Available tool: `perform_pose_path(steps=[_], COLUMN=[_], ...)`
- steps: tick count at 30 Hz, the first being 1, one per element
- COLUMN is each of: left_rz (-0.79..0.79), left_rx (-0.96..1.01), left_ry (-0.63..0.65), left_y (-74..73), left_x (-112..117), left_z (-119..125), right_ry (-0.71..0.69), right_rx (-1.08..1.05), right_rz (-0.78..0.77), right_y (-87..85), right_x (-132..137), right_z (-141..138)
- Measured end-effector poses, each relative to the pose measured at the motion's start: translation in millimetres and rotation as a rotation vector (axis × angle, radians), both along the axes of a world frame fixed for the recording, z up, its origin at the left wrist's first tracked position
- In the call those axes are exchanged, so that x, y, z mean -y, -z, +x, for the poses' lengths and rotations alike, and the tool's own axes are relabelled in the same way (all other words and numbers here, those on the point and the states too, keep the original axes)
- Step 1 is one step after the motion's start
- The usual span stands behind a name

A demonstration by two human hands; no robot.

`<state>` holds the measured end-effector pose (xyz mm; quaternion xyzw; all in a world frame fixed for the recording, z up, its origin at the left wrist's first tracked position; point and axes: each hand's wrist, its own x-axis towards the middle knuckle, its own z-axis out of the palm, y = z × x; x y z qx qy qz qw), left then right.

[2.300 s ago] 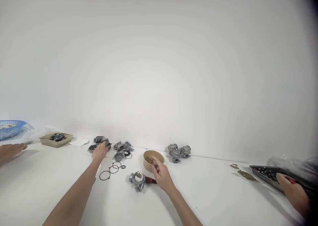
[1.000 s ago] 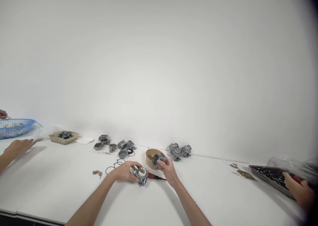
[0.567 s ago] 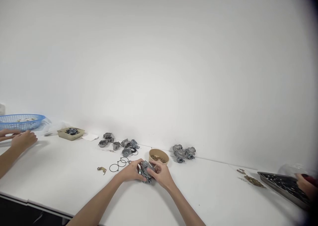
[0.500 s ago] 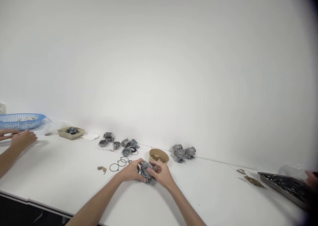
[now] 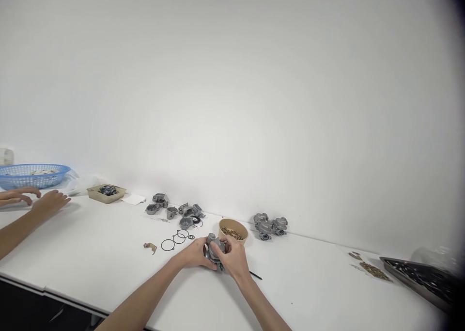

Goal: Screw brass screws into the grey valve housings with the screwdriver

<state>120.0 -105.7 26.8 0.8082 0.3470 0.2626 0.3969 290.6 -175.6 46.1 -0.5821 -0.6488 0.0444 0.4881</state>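
Low at the table's middle, a grey metal carburetor (image 5: 217,246) is held between both hands. My left hand (image 5: 196,254) is closed around its left side, thumb low on the near face. My right hand (image 5: 233,259) grips it from the right, with thumb and fingertips at its top; what lies under those fingertips is hidden. Just behind the hands stands a tan paper bowl (image 5: 222,227) of small brass-coloured screws (image 5: 232,233). A thin black rod (image 5: 255,275) lies beside my right wrist. Black rubber rings (image 5: 167,245) rest left of my left hand.
Several grey carburetors (image 5: 265,227) stand at the back right, and loose grey bowls (image 5: 171,212) at the back left. A brass-coloured bracket (image 5: 150,247) lies at left. Far left are a co-worker's hands (image 5: 49,204) and a blue basket (image 5: 54,178). At right is a dark tray (image 5: 403,275).
My right hand has shifted over the carburetor's top, and the black rod now shows beside its wrist. The carburetor is turned slightly. The co-worker's hands have moved right and spread.
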Motion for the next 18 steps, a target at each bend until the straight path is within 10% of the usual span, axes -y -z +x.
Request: perform_pose_path(steps=[10,18], left_rz=[0.003,0.002], left_rx=[0.062,0.011], left_ry=[0.108,0.162], left_y=[-2.1,-14.7], left_x=[-1,4], left_z=[-3,-8], right_ry=[0.114,0.282], right_rx=[0.235,0.301], right_rz=[-0.041,-0.096], right_y=[-0.6,-26.3], right_x=[7,-81], right_z=[13,78])
